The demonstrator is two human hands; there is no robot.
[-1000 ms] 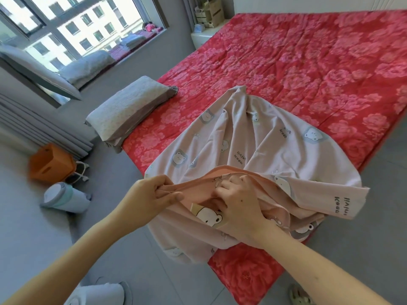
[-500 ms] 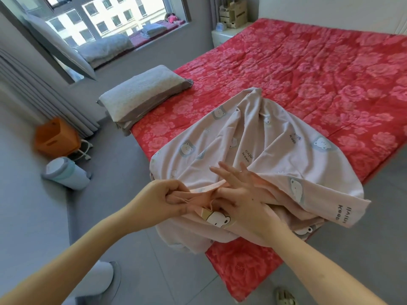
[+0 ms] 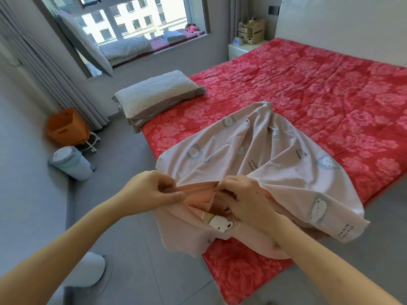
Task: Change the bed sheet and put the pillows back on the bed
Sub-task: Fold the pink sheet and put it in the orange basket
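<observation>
A pale pink sheet with bear prints (image 3: 259, 150) lies bunched on the near corner of the bed (image 3: 319, 89), which is covered in red floral fabric. My left hand (image 3: 152, 192) pinches a gathered pink edge of the sheet. Close beside it, my right hand (image 3: 244, 199) grips the same edge, with the fabric stretched between them. A grey pillow (image 3: 158, 93) rests on the bed's left edge and hangs partly over the side.
An orange basket (image 3: 68, 126) on a wheeled stand and a pale green bin (image 3: 70, 162) sit on the grey floor at left. More pillows (image 3: 125, 48) lie on the window seat. A white nightstand (image 3: 240, 50) holds wooden boxes beside the bed.
My right hand, its fingers spread half a second ago, has closed on the sheet's pink edge. Both hands have lifted and pulled that edge taut. My view has tilted up.
</observation>
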